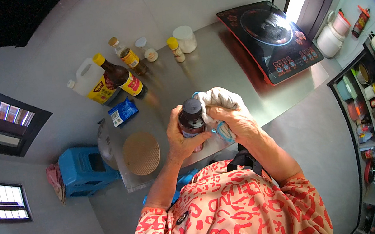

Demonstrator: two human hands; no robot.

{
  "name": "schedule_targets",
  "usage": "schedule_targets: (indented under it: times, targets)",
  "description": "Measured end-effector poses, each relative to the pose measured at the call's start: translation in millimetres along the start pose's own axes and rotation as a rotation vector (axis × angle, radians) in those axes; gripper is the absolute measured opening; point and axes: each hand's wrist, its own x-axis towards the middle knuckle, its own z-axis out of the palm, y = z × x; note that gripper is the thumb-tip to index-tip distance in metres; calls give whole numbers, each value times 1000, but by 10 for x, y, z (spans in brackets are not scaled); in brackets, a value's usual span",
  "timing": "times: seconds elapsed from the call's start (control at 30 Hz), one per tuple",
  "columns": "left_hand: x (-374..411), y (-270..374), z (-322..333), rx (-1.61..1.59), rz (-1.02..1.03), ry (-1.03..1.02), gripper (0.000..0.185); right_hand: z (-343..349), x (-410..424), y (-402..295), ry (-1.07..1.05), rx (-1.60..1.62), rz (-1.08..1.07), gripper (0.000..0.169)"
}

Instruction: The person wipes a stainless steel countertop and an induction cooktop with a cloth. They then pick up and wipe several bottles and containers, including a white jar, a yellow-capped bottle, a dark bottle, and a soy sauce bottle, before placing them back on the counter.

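My left hand (182, 135) is wrapped around a dark bottle (191, 123) with a black cap, held upright above the near edge of the metal countertop (199, 75). In my right hand (237, 122) is a bunched white cloth (219, 100) with blue trim, pressed against the bottle's side by the cap. The lower part of the bottle is partly covered by my left thumb. Left of my hands lies a round brown trivet (141, 154) on the counter. A blue packet (123, 111) rests beyond it.
Along the wall stand a white jug (91, 82), a dark sauce bottle (120, 76), a smaller bottle (128, 57) and jars, including a white one (184, 39). An induction cooker (270, 40) sits at the back right. Blue plastic stools (85, 170) are at left, shelves (369, 109) at right.
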Motion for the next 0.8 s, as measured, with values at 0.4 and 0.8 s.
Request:
schedule_targets:
  times: [0.4, 0.8]
  targets:
    - [-32, 30, -179, 74, -73, -172, 82, 35, 568, -323, -329, -720, 228, 24]
    - [-42, -68, -234, -251, -114, -365, 69, -125, 711, -321, -825, -854, 315, 26]
